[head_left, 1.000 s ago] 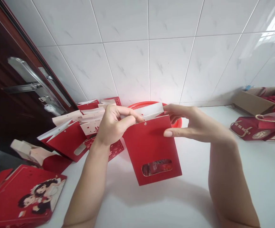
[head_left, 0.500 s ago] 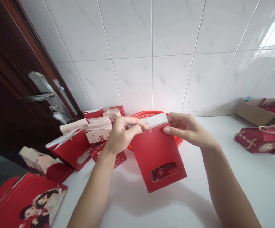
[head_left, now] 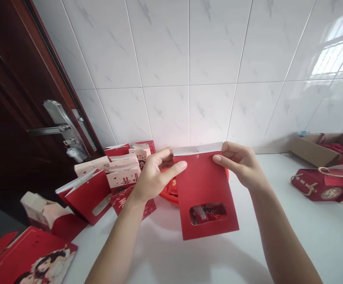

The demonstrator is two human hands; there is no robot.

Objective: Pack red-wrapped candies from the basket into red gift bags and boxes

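Note:
A red paper gift bag [head_left: 203,181] with a cut-out window hangs upright between my two hands, above the white tabletop. Through the window shows a red wrapped item [head_left: 208,213] with dark lettering. My left hand [head_left: 158,173] pinches the bag's upper left edge, thumb on the front. At the upper right edge my right hand [head_left: 238,162] pinches it the same way. The white inner side of the bag's rear panel rises above the front. Behind the bag, partly hidden, is a red plastic basket [head_left: 165,196] with red packets in it.
Several red and cream paper bags [head_left: 88,193] stand to the left, near a dark door [head_left: 17,79] with a metal handle. A red bag with a cartoon couple [head_left: 38,256] is at the front left. A cardboard box [head_left: 313,152] and a maroon gift box [head_left: 322,183] sit at the right.
My left hand's fingers have come away from the bag's mouth to grip its upper left edge. The bag has straightened and its mouth looks flatter. The view has tilted up slightly.

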